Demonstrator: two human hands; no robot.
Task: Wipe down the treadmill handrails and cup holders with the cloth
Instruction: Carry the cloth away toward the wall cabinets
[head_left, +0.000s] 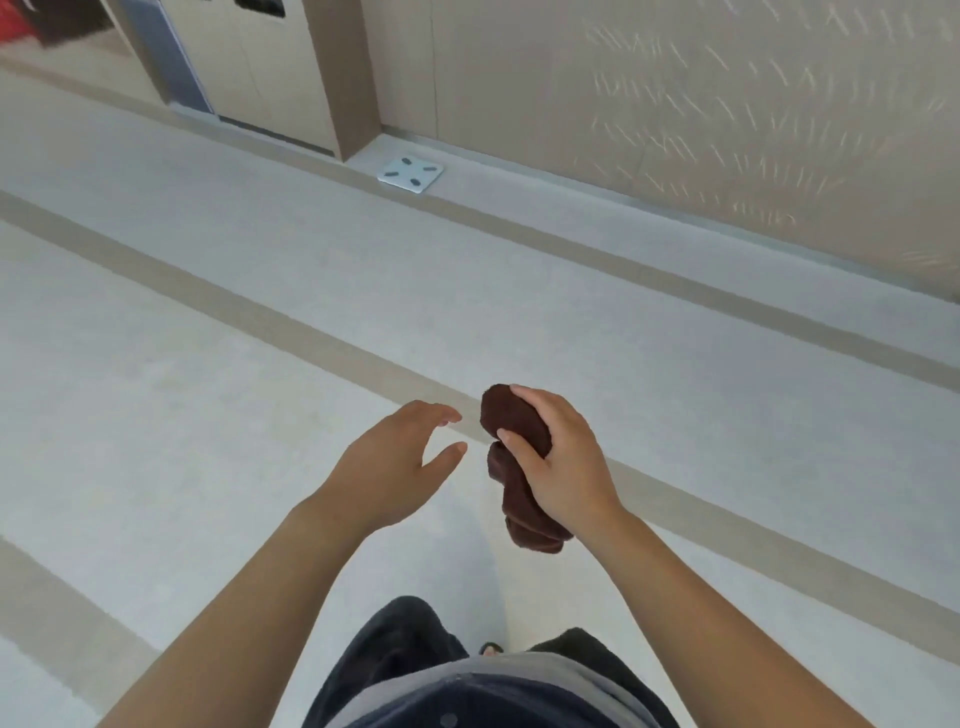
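Note:
A dark brown cloth (511, 415), bunched into a roll, is gripped in my right hand (563, 457) at waist height over the floor; its lower end hangs below the palm. My left hand (395, 462) hovers just left of the cloth with fingers spread and curved, holding nothing and not touching it. No treadmill, handrail or cup holder is in view.
Pale floor (208, 364) with tan stripes stretches ahead. A white bathroom scale (410, 174) lies by the base of a beige wall (675, 104). Beige cabinet doors (270, 67) stand at the upper left. My dark trousers (405, 639) show at the bottom.

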